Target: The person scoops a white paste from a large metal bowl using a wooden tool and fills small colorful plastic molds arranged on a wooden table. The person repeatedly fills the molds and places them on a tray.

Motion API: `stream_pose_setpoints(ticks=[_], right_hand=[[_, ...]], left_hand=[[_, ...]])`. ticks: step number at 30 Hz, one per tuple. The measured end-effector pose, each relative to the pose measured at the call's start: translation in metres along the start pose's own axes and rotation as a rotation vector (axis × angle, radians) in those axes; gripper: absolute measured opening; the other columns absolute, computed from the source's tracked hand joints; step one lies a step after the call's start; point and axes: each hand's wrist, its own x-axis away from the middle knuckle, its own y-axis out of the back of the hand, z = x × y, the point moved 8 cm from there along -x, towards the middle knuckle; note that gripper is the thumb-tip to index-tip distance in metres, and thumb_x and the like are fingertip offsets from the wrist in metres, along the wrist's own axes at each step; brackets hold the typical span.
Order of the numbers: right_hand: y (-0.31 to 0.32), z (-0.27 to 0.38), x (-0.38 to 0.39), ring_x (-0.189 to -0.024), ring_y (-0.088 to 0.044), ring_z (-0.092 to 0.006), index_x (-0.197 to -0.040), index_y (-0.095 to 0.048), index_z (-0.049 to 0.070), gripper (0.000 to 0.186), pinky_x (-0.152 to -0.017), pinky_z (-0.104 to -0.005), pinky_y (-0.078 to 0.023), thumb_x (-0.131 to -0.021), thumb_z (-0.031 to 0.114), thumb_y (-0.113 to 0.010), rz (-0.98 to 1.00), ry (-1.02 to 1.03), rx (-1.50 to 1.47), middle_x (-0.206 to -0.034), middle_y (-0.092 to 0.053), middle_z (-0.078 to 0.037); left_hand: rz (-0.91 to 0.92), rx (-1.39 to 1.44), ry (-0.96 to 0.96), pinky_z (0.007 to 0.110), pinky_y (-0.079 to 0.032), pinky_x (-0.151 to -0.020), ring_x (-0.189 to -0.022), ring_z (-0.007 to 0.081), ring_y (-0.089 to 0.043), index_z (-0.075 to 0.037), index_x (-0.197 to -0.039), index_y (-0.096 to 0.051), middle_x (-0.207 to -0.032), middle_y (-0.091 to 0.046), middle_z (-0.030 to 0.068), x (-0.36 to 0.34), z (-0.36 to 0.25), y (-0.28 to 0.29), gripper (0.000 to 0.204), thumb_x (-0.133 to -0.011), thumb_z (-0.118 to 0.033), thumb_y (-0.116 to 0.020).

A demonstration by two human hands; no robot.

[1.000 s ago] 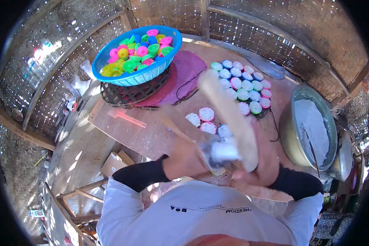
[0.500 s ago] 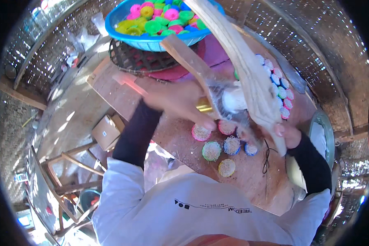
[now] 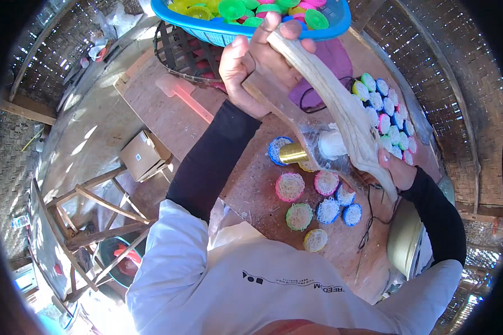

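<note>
Over the table I hold a wooden lever press with a pale curved lever (image 3: 341, 100) and a browner lever (image 3: 274, 103). My left hand (image 3: 271, 64) is around the far ends of both levers, its fingertips curled at the pale one. At the press's near right end, my right hand (image 3: 399, 167) grips the wood, its fingers partly hidden. Between the levers sit a white cylinder (image 3: 332, 144) and clear plastic wrapping, with a gold tube (image 3: 292, 153) sticking out leftward. Below are several small coloured cups (image 3: 290, 186) filled with pale thin strands. A pink spatula (image 3: 184, 97) lies by my left forearm.
A blue basket (image 3: 223, 36) of coloured empty cups stands at the far side, by a dark woven basket (image 3: 187, 53). Filled cups (image 3: 394, 134) crowd the far right. A black cord (image 3: 369, 218) lies near a large round pot (image 3: 405, 240). Left are a cardboard box (image 3: 144, 155) and wooden frame (image 3: 103, 195).
My left hand has moved from beside the pink spatula up to the far lever ends and closed there. The view has shifted, showing more filled cups. My right hand keeps its hold.
</note>
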Motion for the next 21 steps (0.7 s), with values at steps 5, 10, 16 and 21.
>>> stream_pose_setpoints(ticks=[5, 10, 16, 21], right_hand=[[-0.002, -0.012, -0.01, -0.101, -0.051, -0.0165, -0.12, -0.046, -0.004, 0.063, -0.091, -0.0283, -0.038, -0.09, 0.051, -0.036, -0.04, 0.007, 0.067, -0.111, -0.054, -0.01], [-0.003, -0.02, -0.015, -0.082, -0.054, -0.0136, -0.108, -0.053, -0.005, 0.074, -0.072, -0.0262, -0.043, -0.08, 0.063, -0.046, -0.065, -0.022, -0.008, -0.093, -0.058, -0.009], [-0.006, -0.015, -0.027, -0.061, -0.052, -0.0104, -0.084, -0.06, -0.003, 0.07, -0.054, -0.0233, -0.041, -0.077, 0.065, -0.048, -0.176, 0.019, 0.098, -0.068, -0.056, -0.002], [-0.02, -0.008, -0.031, -0.053, -0.05, -0.0091, -0.077, -0.062, -0.002, 0.067, -0.047, -0.022, -0.038, -0.078, 0.063, -0.049, -0.143, 0.02, 0.045, -0.061, -0.055, -0.002]], left_hand=[[-0.189, 0.062, 0.077, 0.042, -0.047, -0.076, -0.094, 0.027, -0.054, -0.015, -0.093, -0.047, -0.092, -0.051, 0.0013, 0.025, 0.005, 0.033, 0.024, -0.083, -0.037, -0.047], [-0.172, 0.132, 0.092, 0.046, -0.048, -0.073, -0.092, 0.0267, -0.055, -0.013, -0.089, -0.047, -0.087, -0.052, 0.0006, 0.03, 0.005, 0.044, 0.024, -0.083, -0.036, -0.048], [-0.091, 0.147, 0.121, 0.046, -0.047, -0.075, -0.091, 0.0235, -0.054, -0.013, -0.09, -0.044, -0.083, -0.054, -0.0027, 0.027, -0.009, 0.038, 0.023, -0.083, -0.034, -0.049], [-0.143, 0.089, 0.123, 0.043, -0.046, -0.076, -0.088, 0.0174, -0.055, -0.013, -0.089, -0.04, -0.082, -0.057, -0.0072, 0.033, -0.016, 0.035, 0.02, -0.084, -0.031, -0.047]])
